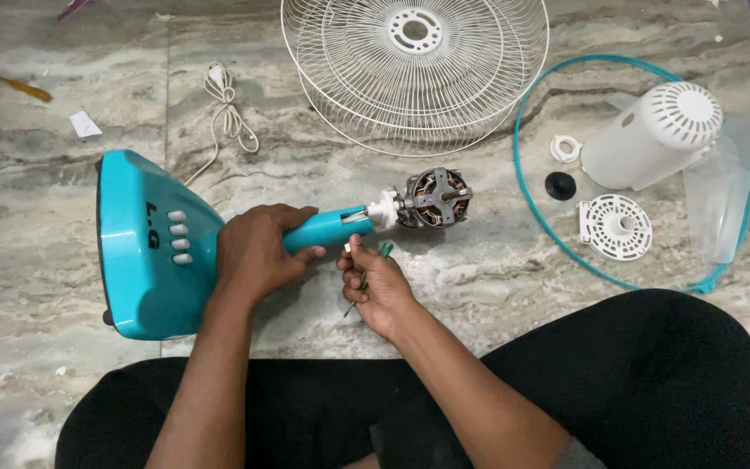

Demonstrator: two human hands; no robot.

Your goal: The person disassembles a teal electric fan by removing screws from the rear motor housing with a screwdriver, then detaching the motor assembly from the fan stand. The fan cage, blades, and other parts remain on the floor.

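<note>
On the floor, the left hand (258, 252) grips the fan stand (219, 243), lying lengthwise, motor (434, 198) end pointing right.

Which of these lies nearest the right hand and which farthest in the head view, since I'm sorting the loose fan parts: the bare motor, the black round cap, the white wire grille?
From the right hand, which holds a green-handled screwdriver:
1. Bare motor, just above the hand, on the teal stem's end.
2. Black round cap, off to the right inside the teal ring.
3. White wire grille, at the top, farthest.
</note>
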